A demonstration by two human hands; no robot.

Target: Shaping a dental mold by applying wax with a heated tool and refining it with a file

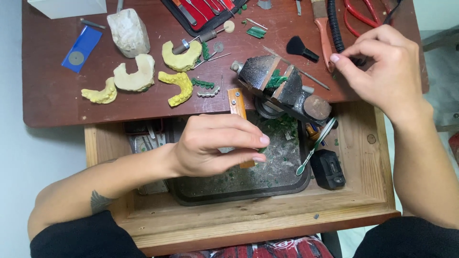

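Note:
My left hand (pixel 217 143) hovers over the dark tray (pixel 229 193) in the open wooden drawer (pixel 248 220), fingertips pinched on a small green piece; its edge is barely visible. My right hand (pixel 382 67) is at the desk's far right, thumb and fingers pinched near a black corrugated hose (pixel 334 24); what it grips is hidden. Between the hands stands a dark bench vise (pixel 282 88) with a green wax piece (pixel 275 80) in its jaws. An orange wooden bench peg (pixel 236 102) juts out under my left hand.
Yellow and cream dental casts (pixel 158 76) lie on the brown desk (pixel 52 95), with a white plaster block (pixel 128 31), blue card (pixel 82 48), tool case (pixel 201 12), black brush (pixel 301 48), red-handled pliers (pixel 358 14). A green-tipped spatula (pixel 315 145) and black box (pixel 330 169) sit in the drawer.

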